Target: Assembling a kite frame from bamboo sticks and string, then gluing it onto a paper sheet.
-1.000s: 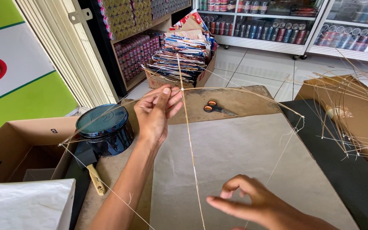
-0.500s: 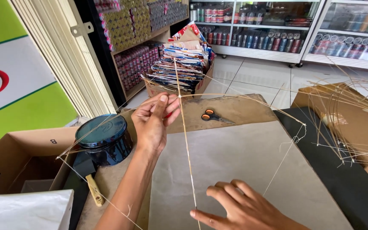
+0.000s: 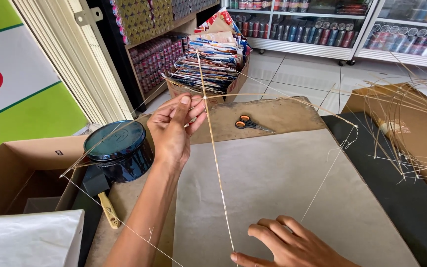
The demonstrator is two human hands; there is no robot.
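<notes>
A thin bamboo kite frame (image 3: 217, 163) stands over a sheet of brown paper (image 3: 282, 188): one long upright stick crossed near the top by a bowed stick, with string running around the outline. My left hand (image 3: 174, 131) pinches the crossing of the two sticks between thumb and fingers. My right hand (image 3: 287, 244) lies low on the paper with fingers spread, its fingertips at the bottom end of the upright stick.
Orange-handled scissors (image 3: 250, 123) lie beyond the paper. A dark blue round tin (image 3: 117, 148) and a wooden-handled brush (image 3: 102, 198) sit at the left, next to an open cardboard box (image 3: 21, 168). Loose bamboo strips (image 3: 401, 128) lie at the right. A box of stacked colourful sheets (image 3: 213, 59) stands behind.
My right hand has opened from a loose curl and flattened onto the paper at the stick's lower end. My left hand stays at the crossing.
</notes>
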